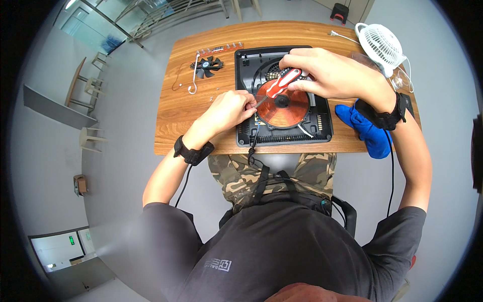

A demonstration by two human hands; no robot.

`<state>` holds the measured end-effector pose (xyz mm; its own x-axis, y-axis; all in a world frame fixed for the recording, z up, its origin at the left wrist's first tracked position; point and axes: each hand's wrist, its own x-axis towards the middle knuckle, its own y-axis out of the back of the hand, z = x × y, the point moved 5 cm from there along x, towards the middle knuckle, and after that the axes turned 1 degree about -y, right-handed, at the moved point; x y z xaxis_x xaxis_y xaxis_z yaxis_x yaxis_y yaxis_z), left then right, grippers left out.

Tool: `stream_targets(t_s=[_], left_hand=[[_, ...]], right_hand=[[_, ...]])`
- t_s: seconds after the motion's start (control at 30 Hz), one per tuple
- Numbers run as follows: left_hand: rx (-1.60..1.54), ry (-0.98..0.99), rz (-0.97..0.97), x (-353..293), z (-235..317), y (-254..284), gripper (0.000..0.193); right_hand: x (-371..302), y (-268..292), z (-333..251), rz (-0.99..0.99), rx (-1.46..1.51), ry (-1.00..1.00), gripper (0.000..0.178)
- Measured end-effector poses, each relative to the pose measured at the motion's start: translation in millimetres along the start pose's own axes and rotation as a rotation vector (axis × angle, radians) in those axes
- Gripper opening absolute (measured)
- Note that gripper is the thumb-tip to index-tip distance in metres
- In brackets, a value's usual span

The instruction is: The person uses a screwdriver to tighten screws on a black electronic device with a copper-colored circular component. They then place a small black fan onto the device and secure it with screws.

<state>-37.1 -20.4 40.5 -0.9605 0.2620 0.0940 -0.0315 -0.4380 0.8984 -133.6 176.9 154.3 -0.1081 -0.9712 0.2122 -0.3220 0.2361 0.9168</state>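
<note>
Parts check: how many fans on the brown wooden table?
2 visible: a small black bladed fan at left on the table, a white caged fan at far right. Another may hide in the black plastic housing under the right hand.

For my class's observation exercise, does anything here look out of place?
Possibly the black fan: it lies loose left of the open black casing, like a detached part. A crumpled blue cloth right of it looks untidy.
</note>
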Motion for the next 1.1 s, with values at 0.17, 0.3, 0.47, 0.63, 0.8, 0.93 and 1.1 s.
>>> stream_targets(t_s=[0.17,0.3,0.47,0.63,0.8,0.93,1.1], left_hand=[[-0.051,-0.049,-0.003,3.8,13.1,-3.1,0.015],[-0.037,-0.076,-0.022,9.0,16.5,-8.4,0.017],[0.034,-0.139,-0.053,14.5,17.4,-16.6,0.022],[0.058,-0.171,-0.068,15.6,19.8,-15.0,0.021],[0.089,-0.175,-0.101,15.1,20.2,-7.5,0.021],[0.160,-0.164,-0.200,16.1,17.8,4.6,0.020],[0.224,-0.107,-0.301,33.3,9.2,33.5,0.017]], right_hand=[[-5.2,0.8,-2.2,-0.079,-0.016,-0.060,0.037],[-10.5,5.4,-1.8,-0.033,0.017,-0.032,0.038],[-14.0,11.3,-5.1,-0.022,0.020,-0.038,0.038],[-15.3,5.4,-0.9,-0.076,-0.021,-0.029,0.037],[-5.5,6.2,-10.6,-0.068,-0.032,-0.010,0.035],[7.8,4.0,-9.5,-0.077,-0.038,0.058,0.037],[45.6,21.7,-15.7,-0.062,-0.095,0.175,0.038]])
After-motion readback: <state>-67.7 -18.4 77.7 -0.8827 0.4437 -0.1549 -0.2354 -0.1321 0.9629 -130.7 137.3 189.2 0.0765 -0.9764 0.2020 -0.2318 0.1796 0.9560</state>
